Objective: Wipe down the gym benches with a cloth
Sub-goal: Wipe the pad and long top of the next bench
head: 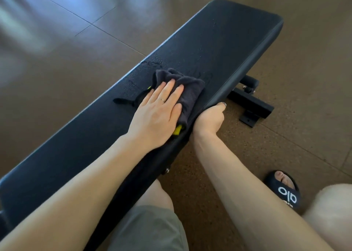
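**Cloth flat on the bench pad**

Brown speckled floor surrounds you. The black bench runs diagonally, wet-streaked mid-pad. Your left hand presses the dark cloth there, fingers straight and slightly spread. Your right hand grips the pad's near edge, fingers curled under.

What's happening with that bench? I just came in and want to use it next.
A person is wiping the black bench down. Their left hand lies flat on a dark cloth, pressing it onto the pad near the middle. Their right hand grips the pad's near edge. Droplets show on the pad just beyond the cloth, so the far end looks not yet wiped.
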The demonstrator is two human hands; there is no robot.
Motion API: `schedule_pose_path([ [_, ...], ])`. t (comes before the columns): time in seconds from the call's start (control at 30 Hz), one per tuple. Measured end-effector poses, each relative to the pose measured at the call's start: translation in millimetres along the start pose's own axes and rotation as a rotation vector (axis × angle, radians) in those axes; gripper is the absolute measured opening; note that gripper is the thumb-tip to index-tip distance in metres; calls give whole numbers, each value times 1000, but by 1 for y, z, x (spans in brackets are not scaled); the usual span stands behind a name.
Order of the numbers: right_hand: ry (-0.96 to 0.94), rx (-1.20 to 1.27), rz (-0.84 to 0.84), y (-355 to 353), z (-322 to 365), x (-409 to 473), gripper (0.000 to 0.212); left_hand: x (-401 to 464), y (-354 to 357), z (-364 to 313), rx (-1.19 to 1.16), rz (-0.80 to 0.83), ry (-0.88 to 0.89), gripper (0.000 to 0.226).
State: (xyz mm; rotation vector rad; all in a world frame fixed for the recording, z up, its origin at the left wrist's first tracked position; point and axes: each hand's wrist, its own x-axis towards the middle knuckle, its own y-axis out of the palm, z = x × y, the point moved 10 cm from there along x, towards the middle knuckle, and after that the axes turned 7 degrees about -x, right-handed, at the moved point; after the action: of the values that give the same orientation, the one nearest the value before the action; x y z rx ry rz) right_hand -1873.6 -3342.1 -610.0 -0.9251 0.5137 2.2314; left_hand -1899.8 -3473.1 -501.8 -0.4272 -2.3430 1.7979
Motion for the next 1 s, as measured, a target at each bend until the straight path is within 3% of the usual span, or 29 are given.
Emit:
schedule_pose_path([
  [0.1, 19, 23, 28, 1, -1, -2, 62, 12, -2, 10, 5, 13, -15, 57],
  [0.3, -19, 32, -19, 0, 0, 4, 69, -67, 1, 1, 10, 46, 8, 61],
  [0.4, 4, 46, 5, 3, -4, 4, 57, -40, -2, -5, 1, 31, 71, 59],
  [0.57, 25, 38, 2, 0, -3, 1, 57, 25, 2, -2, 44, 43, 95, 57],
  [0.8, 24, 35, 6, -4, -1, 5, 47, -2, 8, -22, -7, 111, 344, 55],
  [0.87, 22, 45, 14, 0, -3, 4, 52, 13, 0, -6, -5, 76, 322, 57],
  [1.0, 1, 34, -5, 0, 0, -1, 50, 50, -26, 77, -33, -58, 39, 62],
])
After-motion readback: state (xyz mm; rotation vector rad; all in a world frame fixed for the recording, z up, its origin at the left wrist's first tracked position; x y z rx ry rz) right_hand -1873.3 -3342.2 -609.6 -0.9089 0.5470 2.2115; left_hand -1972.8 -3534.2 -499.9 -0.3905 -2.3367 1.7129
